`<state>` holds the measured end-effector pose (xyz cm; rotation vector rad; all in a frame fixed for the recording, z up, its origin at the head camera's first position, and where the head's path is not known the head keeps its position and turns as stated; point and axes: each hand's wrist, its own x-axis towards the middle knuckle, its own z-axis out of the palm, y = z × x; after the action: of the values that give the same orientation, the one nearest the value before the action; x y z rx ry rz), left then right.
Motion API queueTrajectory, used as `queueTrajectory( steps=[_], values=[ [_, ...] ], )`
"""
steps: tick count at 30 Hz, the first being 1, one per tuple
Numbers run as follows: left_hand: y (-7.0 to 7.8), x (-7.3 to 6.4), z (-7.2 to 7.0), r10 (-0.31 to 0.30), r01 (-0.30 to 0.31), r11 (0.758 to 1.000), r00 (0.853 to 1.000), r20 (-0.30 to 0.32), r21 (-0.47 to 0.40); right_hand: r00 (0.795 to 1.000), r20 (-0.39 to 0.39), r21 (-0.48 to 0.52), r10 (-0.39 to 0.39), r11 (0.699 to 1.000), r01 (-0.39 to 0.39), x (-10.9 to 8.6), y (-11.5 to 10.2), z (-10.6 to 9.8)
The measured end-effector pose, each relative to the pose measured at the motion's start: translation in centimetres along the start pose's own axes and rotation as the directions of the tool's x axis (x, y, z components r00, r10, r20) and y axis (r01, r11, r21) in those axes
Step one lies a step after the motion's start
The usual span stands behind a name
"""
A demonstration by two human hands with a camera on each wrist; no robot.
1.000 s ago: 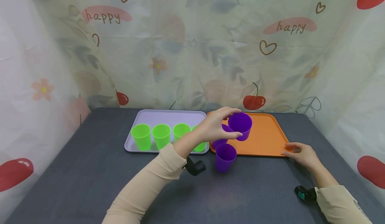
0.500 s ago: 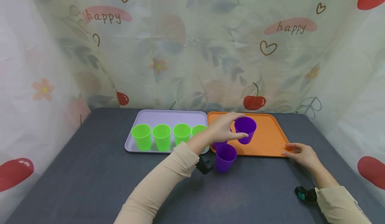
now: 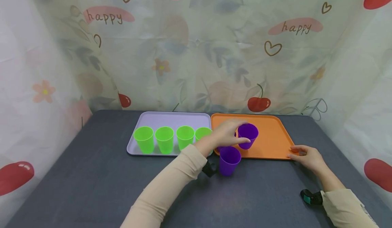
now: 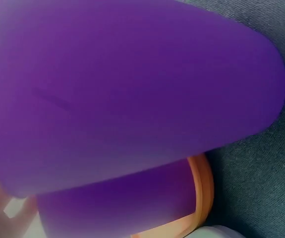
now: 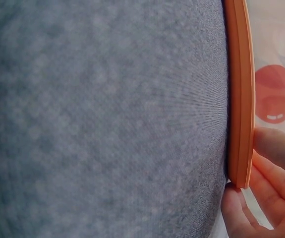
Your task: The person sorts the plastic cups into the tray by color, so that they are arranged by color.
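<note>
My left hand (image 3: 229, 132) holds a purple cup (image 3: 248, 134) by its sides, upright at the orange tray (image 3: 271, 143); whether its base touches the tray I cannot tell. Behind that hand, a second purple cup (image 3: 221, 148) on the tray is mostly hidden. A third purple cup (image 3: 229, 161) stands on the table before the tray's near edge. Close up, a purple cup (image 4: 132, 94) fills much of the left wrist view, hiding most of the left fingers (image 4: 1, 215). My right hand (image 3: 307, 158) grips the tray's near right corner, its thumb and fingers at the rim (image 5: 240, 99).
To the left, a lilac tray (image 3: 171, 118) lies beside the orange one, bearing several lime green cups (image 3: 164, 139) in a row. Both trays sit toward the back of the dark grey table (image 3: 92, 173). A printed curtain (image 3: 196, 51) rises behind and at both sides.
My left hand has carried its purple cup rightward and down toward the orange tray, shifting slightly back left in the last half second. The right hand stays at the tray corner.
</note>
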<state>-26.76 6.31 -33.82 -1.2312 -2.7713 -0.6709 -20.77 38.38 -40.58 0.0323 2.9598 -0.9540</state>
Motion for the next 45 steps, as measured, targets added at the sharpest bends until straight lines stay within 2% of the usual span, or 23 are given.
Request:
queueTrajectory(
  steps=[4,18,28,32,36,40,45],
  values=[
    [0.0,0.1,0.3,0.000,0.000,0.999,1.000,0.003,0.042,1.000,0.000,0.003,0.004,1.000,-0.004,0.0,-0.1,0.0],
    [-0.4,0.4,1.3,-0.071,0.067,0.992,0.997,0.038,0.110,1.000,0.006,0.002,0.003,1.000,-0.003,0.0,-0.2,-0.1],
    [-0.3,0.6,1.5,-0.152,0.142,0.979,0.987,0.058,0.147,1.000,0.002,0.003,-0.008,1.000,0.008,0.0,-0.2,-0.1],
    [-0.3,0.5,1.2,-0.148,0.142,0.984,0.988,0.049,0.110,1.000,0.004,0.006,-0.007,1.000,0.007,-0.1,-0.2,-0.1],
    [-0.4,0.0,0.2,-0.107,0.106,0.993,0.994,0.009,0.043,1.000,0.004,0.003,-0.002,1.000,0.002,-0.1,-0.1,0.0],
    [-0.6,-0.9,-0.9,-0.074,0.072,0.996,0.996,-0.046,-0.044,1.000,0.000,0.001,-0.001,1.000,0.001,0.0,0.0,0.0],
    [-1.0,-2.4,-1.9,-0.061,0.046,0.986,0.994,-0.092,-0.160,1.000,-0.002,-0.001,-0.004,1.000,0.004,0.0,0.0,0.0]
  ],
)
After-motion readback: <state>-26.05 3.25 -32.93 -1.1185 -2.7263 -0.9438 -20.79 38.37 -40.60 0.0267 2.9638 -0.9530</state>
